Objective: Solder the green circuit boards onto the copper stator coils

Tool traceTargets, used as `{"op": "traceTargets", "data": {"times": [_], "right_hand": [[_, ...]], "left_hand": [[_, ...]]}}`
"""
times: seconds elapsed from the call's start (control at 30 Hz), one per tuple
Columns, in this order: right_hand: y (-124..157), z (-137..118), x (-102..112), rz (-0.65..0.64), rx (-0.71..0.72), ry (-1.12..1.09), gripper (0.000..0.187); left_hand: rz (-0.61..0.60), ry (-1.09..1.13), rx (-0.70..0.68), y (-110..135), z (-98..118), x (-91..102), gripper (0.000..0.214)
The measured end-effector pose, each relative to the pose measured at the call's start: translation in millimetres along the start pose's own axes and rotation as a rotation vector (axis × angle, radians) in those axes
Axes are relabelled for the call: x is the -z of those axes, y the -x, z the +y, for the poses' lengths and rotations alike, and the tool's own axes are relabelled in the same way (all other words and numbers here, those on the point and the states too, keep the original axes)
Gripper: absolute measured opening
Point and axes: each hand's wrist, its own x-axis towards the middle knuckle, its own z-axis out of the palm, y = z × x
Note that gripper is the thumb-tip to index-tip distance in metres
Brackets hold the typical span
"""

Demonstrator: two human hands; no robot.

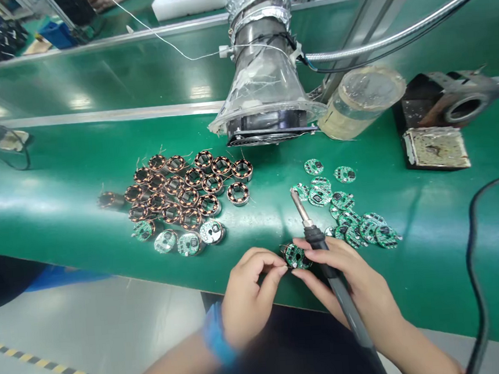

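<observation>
A round green circuit board (297,256) sits on a copper-wound stator near the table's front edge, between my hands. At its left rim, my left hand (250,289) has thumb and forefinger pinched together; whatever lies between the tips is too small to make out. My right hand (359,270) grips a soldering iron (340,295), its metal tip pointing up and away over the table. Fingers of that same hand also touch the board's right side and steady it.
Several copper stators (188,197) stand at left, some topped with boards (166,241). Loose circuit boards (349,220) lie at right. Behind are a fume extraction hood (267,92), a capped jar (364,101) and an iron stand (436,147). A black cable (474,260) crosses the right side.
</observation>
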Motion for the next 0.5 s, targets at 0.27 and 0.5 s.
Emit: {"op": "traceTargets", "data": {"times": [0.27,0.5], "right_hand": [[-6.7,-3.1,8.1,-0.018,-0.056,-0.05,0.038],[-7.6,-0.1,6.2,-0.088,0.007,-0.024,0.037]], "left_hand": [[0.134,-0.023,-0.107,4.8,-2.3,-5.6,0.012],[0.14,-0.072,-0.064,-0.5,-3.6,-4.9,0.013]]}}
